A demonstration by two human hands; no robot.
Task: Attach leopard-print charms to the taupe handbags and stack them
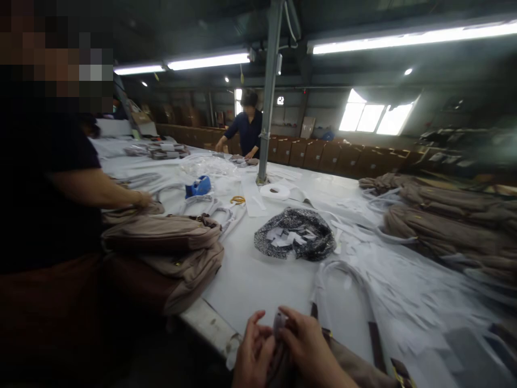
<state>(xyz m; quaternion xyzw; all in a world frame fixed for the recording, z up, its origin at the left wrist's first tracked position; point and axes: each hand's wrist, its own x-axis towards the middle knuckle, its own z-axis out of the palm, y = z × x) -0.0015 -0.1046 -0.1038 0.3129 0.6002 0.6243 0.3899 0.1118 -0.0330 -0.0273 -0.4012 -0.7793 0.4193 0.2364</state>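
Observation:
At the bottom edge my left hand [252, 350] and my right hand [305, 347] meet over a small grey piece [278, 325] at the top of a taupe bag [355, 369] lying at the white table's [258, 280] near edge. Both hands have fingers curled and pinched on that piece. A white wrapped bag handle [343, 269] arcs over the table just beyond my right hand.
A person in dark clothes at the left reaches to a stack of taupe bags [165, 253]. A dark speckled bowl of paper scraps [297, 237], a tape roll [275, 191], a blue object [198, 186] and a steel post [269, 91] stand mid-table. More bags [452, 221] lie right. Another person works far back.

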